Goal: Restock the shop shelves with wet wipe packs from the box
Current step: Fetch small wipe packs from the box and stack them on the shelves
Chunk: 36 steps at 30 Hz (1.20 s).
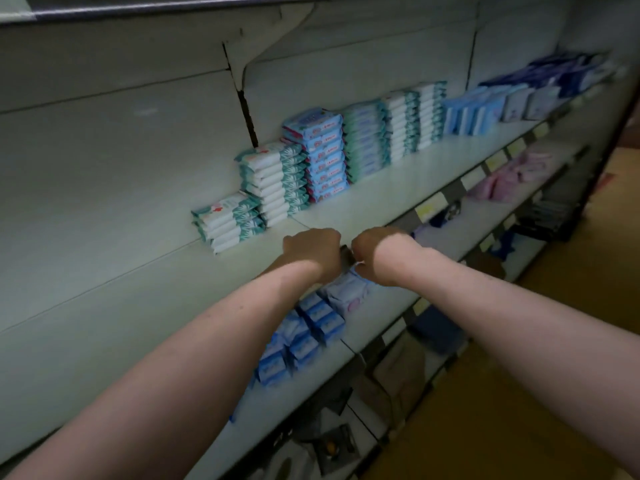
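Fingers of the left hand [311, 252] and the right hand [379, 258] curl out of sight at the front edge of the pale metal shelf [398, 188], so I cannot tell what they grip, while the stacked white-and-teal wet wipe packs [273, 181] stand along its back edge, apart from both.

Left of the low teal stack [228, 220] the shelf [104, 289] lies bare to the back wall [104, 150] — further right, taller stacks [311, 157] block the rear, leaving only the front strip.
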Motion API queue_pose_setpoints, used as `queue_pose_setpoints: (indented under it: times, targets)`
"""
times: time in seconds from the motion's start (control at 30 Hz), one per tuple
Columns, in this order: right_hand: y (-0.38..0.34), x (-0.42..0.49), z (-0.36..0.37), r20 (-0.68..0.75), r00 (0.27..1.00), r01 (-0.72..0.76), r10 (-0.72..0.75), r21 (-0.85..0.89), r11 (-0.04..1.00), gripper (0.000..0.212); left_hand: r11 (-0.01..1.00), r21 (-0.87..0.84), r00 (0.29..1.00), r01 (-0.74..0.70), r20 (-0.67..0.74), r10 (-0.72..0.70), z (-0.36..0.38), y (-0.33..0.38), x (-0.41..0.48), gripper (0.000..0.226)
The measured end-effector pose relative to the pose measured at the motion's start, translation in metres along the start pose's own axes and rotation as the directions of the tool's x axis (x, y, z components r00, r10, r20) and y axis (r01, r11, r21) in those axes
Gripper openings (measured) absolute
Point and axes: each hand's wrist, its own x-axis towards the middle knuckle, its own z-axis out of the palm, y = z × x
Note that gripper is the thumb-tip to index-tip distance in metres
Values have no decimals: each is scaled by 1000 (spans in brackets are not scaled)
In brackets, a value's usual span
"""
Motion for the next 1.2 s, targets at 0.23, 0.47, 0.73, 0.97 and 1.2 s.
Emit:
queue_pose_setpoints:
  times: [0.23, 0.47, 0.73, 0.97, 1.2]
  targets:
    - [17, -81, 8, 66, 970, -234, 234, -7, 972, 11, 981, 59, 983, -182, 40, 180, 21, 59, -22, 40]
    - [62, -168, 20, 125, 900, -424, 418, 27, 905, 5, 924, 117, 932, -363, 49, 360, 38, 156, -43, 46]
    - [109, -302, 40, 207, 749, -651, 630, 50, 758, 4, 816, 111, 823, -567, 106, 558, 68, 287, -101, 33]
    - [145, -437, 68, 322, 578, -805, 750, 69, 590, 6, 676, 71, 674, -733, 205, 710, 104, 404, -171, 33]
    - [168, -567, 102, 406, 413, -906, 815, 95, 412, 23, 517, 65, 508, -853, 330, 796, 148, 511, -249, 39]
